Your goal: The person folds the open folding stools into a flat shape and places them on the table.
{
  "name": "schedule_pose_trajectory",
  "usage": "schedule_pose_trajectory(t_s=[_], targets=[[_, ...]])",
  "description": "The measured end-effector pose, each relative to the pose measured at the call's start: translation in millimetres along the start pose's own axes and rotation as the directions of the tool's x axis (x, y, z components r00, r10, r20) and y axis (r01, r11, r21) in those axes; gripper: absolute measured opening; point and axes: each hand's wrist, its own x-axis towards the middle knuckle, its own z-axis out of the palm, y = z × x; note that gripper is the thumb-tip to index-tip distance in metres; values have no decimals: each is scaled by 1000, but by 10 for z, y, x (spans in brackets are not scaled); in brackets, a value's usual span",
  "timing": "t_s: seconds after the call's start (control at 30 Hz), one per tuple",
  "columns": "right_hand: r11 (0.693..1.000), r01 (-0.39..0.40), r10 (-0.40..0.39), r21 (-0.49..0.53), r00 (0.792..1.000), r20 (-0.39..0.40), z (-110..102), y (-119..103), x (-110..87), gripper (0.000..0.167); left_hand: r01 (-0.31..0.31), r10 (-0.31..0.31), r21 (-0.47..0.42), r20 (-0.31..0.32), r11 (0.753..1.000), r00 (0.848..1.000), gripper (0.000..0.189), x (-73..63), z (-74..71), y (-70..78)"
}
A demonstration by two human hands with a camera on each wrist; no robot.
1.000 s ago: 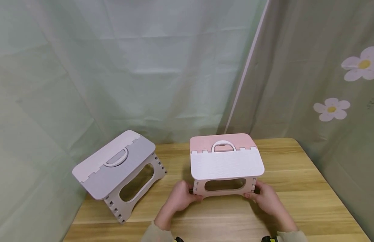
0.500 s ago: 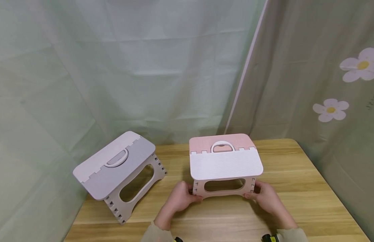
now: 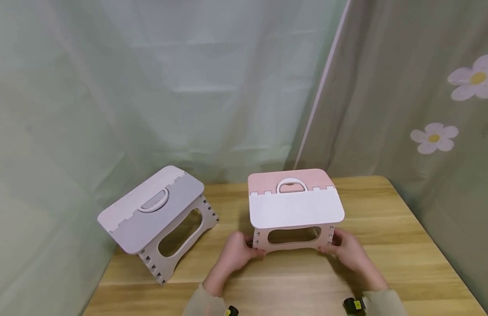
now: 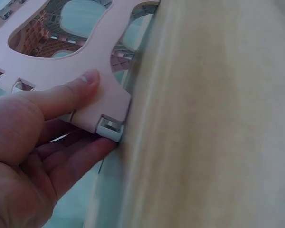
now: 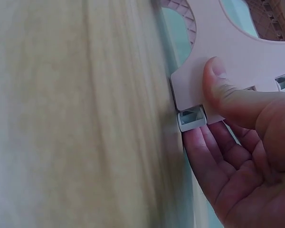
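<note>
A pink-and-white folding step stool (image 3: 295, 208) stands unfolded on the wooden table, its white arched handle lying on the top. My left hand (image 3: 237, 253) grips the lower left leg, thumb on the front panel and fingers behind it. In the left wrist view that thumb (image 4: 78, 92) presses the pale pink leg above a white hinge foot. At the lower right leg, my right hand (image 3: 346, 251) holds on the same way. The right wrist view has its thumb (image 5: 221, 88) flat on the panel and the fingers curled beneath the hinge.
A second folding stool (image 3: 157, 215), grey and pale pink, stands unfolded and angled at the left of the table (image 3: 299, 285). A pale green curtain (image 3: 212, 87) hangs behind, and a curtain with printed flowers (image 3: 433, 138) closes off the right side.
Both hands keep their hold on the pink-and-white stool's legs. The whole head view has shifted up slightly; the stools stay in place on the table.
</note>
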Motion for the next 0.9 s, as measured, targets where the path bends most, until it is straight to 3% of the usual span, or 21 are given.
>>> schedule_pose_trajectory(t_s=[0.23,0.67,0.9], targets=[[1000,17,-16,12,1000,-11,-49,-56,35,46,-4,5,34,-29,999,1000,23,86,-23,40],[998,13,-14,64,1000,15,16,-83,-5,48,53,-53,-14,-14,998,998,19,-21,-28,110],[1000,-18,18,20,1000,5,6,-66,-20,49,7,-7,-32,5,999,1000,13,-62,7,105]])
